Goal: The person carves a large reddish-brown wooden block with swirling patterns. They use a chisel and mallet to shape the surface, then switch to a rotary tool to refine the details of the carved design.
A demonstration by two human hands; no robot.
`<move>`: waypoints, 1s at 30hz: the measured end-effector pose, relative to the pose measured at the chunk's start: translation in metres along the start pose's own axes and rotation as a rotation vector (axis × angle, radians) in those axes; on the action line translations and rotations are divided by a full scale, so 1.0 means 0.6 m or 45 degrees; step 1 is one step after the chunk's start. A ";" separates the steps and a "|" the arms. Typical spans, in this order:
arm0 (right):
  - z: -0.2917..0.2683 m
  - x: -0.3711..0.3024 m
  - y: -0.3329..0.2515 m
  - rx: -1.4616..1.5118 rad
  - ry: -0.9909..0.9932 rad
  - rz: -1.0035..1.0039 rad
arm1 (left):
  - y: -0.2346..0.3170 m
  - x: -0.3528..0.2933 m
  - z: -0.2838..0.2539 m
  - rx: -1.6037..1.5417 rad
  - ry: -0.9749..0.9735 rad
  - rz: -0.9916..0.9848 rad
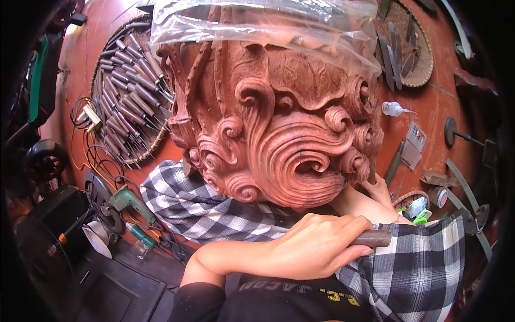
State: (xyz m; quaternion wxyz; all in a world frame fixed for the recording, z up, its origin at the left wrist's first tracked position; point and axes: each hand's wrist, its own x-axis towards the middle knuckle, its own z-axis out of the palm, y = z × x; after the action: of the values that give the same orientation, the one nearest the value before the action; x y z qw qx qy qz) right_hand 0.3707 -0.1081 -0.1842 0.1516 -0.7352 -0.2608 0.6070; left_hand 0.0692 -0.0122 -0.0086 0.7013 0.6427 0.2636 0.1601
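Wood carving (279,129) hides the right hand (378,188), grip unclear; left hand (316,247) clamps a tool handle (373,238).

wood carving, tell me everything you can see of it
The wood carving is a large reddish-brown block cut into deep swirling scrolls and curls, smooth on the spirals. It leans toward the person over a checked cloth. Clear plastic sheet covers its top. The right hand touches its lower right edge; the left hand grips a tool handle below it.

Left hand (316,244) fisted, forearm crossing lap; right hand (380,189) mostly hidden, seemingly gripping.
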 end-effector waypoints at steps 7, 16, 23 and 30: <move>0.009 -0.006 -0.017 0.101 -0.048 -0.035 | 0.017 -0.018 0.024 0.073 0.252 -0.041; 0.007 -0.002 -0.016 0.023 -0.027 -0.018 | 0.015 -0.008 0.045 0.235 0.216 0.242; 0.009 0.007 0.000 0.021 -0.023 -0.075 | 0.013 -0.032 -0.013 0.095 -0.152 0.040; 0.001 -0.009 -0.005 -0.038 0.041 -0.068 | 0.004 -0.168 -0.244 0.347 0.725 -0.077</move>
State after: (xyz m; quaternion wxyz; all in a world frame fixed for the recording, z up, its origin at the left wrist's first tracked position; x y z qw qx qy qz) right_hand 0.3688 -0.1085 -0.1782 0.1609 -0.7399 -0.2869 0.5868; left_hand -0.0966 0.0510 0.0051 0.5110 0.6520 0.4875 0.2759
